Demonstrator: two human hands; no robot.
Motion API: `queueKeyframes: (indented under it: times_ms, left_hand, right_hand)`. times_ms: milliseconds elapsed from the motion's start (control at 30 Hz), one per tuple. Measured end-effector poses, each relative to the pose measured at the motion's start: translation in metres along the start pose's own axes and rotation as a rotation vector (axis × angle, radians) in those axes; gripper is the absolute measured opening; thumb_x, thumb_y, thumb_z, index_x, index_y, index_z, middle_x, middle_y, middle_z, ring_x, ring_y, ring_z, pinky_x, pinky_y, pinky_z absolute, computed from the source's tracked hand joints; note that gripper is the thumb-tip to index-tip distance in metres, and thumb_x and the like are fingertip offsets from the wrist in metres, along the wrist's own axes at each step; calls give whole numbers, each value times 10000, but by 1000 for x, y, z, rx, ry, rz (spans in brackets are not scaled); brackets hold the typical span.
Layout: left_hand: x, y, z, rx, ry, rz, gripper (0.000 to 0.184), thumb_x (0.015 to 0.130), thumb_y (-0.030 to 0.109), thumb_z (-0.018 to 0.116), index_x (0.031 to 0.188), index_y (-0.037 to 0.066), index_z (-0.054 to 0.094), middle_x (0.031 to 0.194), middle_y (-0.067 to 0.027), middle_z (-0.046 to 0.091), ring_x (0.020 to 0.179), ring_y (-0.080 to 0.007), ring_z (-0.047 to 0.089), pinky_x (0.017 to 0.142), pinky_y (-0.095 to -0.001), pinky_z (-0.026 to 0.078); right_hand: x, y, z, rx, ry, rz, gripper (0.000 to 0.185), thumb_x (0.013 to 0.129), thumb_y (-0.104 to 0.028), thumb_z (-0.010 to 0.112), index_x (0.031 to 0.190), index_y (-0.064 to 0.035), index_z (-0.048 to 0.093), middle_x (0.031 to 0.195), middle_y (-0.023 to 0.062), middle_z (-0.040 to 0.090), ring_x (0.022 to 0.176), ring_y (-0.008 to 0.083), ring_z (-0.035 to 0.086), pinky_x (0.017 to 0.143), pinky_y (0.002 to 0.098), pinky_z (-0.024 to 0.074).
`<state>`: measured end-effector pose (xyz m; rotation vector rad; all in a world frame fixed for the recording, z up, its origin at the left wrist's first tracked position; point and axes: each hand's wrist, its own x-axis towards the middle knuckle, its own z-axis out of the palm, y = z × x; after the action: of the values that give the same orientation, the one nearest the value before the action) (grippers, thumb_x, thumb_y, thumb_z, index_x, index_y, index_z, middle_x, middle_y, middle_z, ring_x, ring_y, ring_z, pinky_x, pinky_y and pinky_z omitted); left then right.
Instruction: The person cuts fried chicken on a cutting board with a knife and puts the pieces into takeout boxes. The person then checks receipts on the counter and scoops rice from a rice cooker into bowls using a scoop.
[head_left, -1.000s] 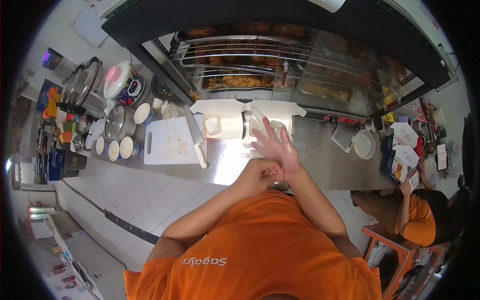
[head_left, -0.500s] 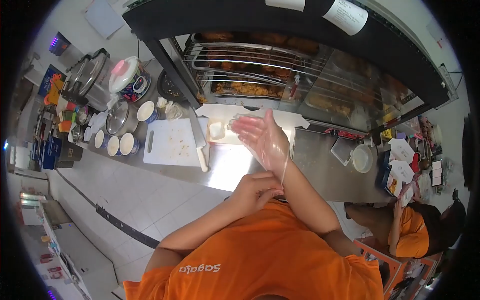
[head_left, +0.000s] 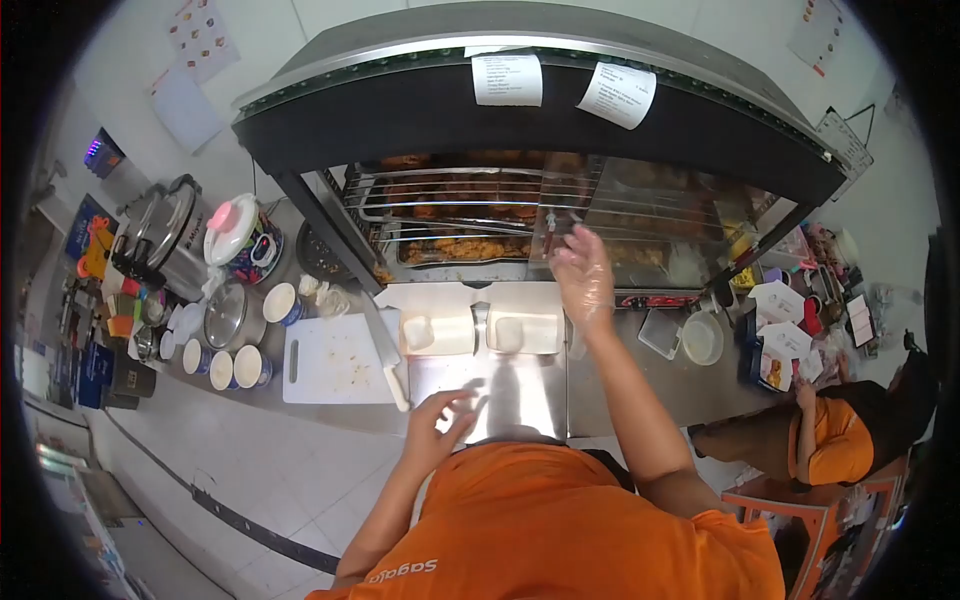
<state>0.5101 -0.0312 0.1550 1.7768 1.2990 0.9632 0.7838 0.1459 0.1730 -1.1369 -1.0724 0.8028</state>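
Note:
My right hand (head_left: 585, 275), in a clear plastic glove, is raised in front of the heated display cabinet (head_left: 540, 125), close to its glass door (head_left: 640, 205). Its fingers are apart and slightly bent, and I see nothing held in them. Trays of fried chicken (head_left: 465, 248) stand on the racks inside. Bare and empty, my left hand (head_left: 440, 425) hovers over the steel counter's front edge with loosely curved fingers. Between the hands and the cabinet are two open paper boxes, a left one (head_left: 455, 338) and a right one (head_left: 545, 335), each with a white lump inside.
A white cutting board (head_left: 325, 360) with a knife (head_left: 385, 350) lies to the left. Beyond it are paper cups (head_left: 252, 368), a glass lid (head_left: 232, 315) and pots (head_left: 165, 235). At the right are a round plastic tub (head_left: 703, 340) and a co-worker (head_left: 840, 430) beside filled boxes.
My left hand has let go of the glove at my right wrist and moved left. My right hand has moved up toward the cabinet. The view has tilted up, showing both boxes.

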Motion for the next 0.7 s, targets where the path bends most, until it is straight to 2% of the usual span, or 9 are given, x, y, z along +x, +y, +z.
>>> queueKeyframes:
  times_ms: [33, 67, 167, 200, 300, 333, 500, 567, 700]
  left_hand:
    - [-10, -13, -4, 13, -17, -33, 332, 828, 154, 781, 1135, 67, 687, 1015, -89, 707, 808, -200, 624, 659, -313, 496]
    - [-21, -26, -9, 27, -38, -69, 321, 830, 154, 778, 1126, 66, 688, 1009, -89, 706, 808, -199, 627, 656, -312, 495]
    - [-45, -31, -26, 78, -141, -154, 283, 824, 119, 768, 1089, 56, 692, 952, -92, 700, 800, -183, 630, 656, -299, 485]
    - [-47, -29, -30, 95, -170, -177, 270, 820, 102, 765, 1075, 51, 694, 927, -94, 697, 796, -176, 630, 657, -294, 481]
    - [-47, -37, -32, 118, -137, -233, 233, 830, 105, 757, 1049, 49, 702, 889, -83, 691, 764, -160, 619, 631, -283, 474]
    - [-46, -43, -29, 104, -93, -217, 223, 836, 107, 751, 1045, 46, 703, 885, -77, 692, 755, -155, 616, 625, -280, 471]
    - [-31, -70, 2, -26, 118, -243, 179, 865, 101, 725, 1029, 33, 704, 876, -54, 701, 727, -129, 606, 613, -271, 462]
    - [-25, -72, 17, -64, 116, -247, 160, 870, 88, 717, 1018, 29, 705, 886, -49, 705, 728, -118, 603, 619, -269, 461]
    - [-12, -71, 17, -37, 16, -199, 130, 876, 61, 701, 1001, 26, 707, 897, -47, 709, 740, -95, 601, 632, -262, 458]
  right_hand:
    - [-1, -4, -4, -263, -14, -104, 575, 864, -3, 676, 1393, -36, 454, 1261, 166, 552, 1068, 247, 607, 923, 391, 532]
    - [-3, -15, 4, -300, -15, -166, 484, 862, -52, 686, 1311, -17, 509, 1137, 162, 588, 991, 265, 613, 859, 391, 528]
    - [-3, -8, 25, -580, 81, -325, 422, 851, -87, 697, 1235, -12, 536, 1110, 188, 591, 993, 321, 620, 810, 409, 510]
    - [-1, -13, 33, -531, 195, -376, 291, 835, -98, 713, 1086, -27, 583, 1042, 197, 616, 932, 369, 634, 758, 441, 507]
    - [13, -12, 25, -649, 204, -341, 190, 846, -138, 717, 972, -53, 602, 934, 169, 643, 834, 374, 643, 721, 462, 512]
    - [14, -15, 25, -707, 219, -278, 156, 855, -160, 709, 884, -65, 588, 862, 156, 652, 785, 387, 644, 699, 482, 514]
    - [15, -10, 37, -806, 214, -266, 138, 873, -168, 669, 894, -66, 579, 887, 168, 654, 814, 398, 649, 709, 502, 516]
    - [14, -6, 42, -847, 198, -324, 148, 877, -184, 664, 890, -66, 575, 892, 175, 652, 813, 401, 650, 718, 509, 517]
    - [14, -25, 49, -885, 58, -237, 209, 893, -251, 658, 837, -66, 578, 843, 181, 674, 789, 402, 665, 741, 525, 516]
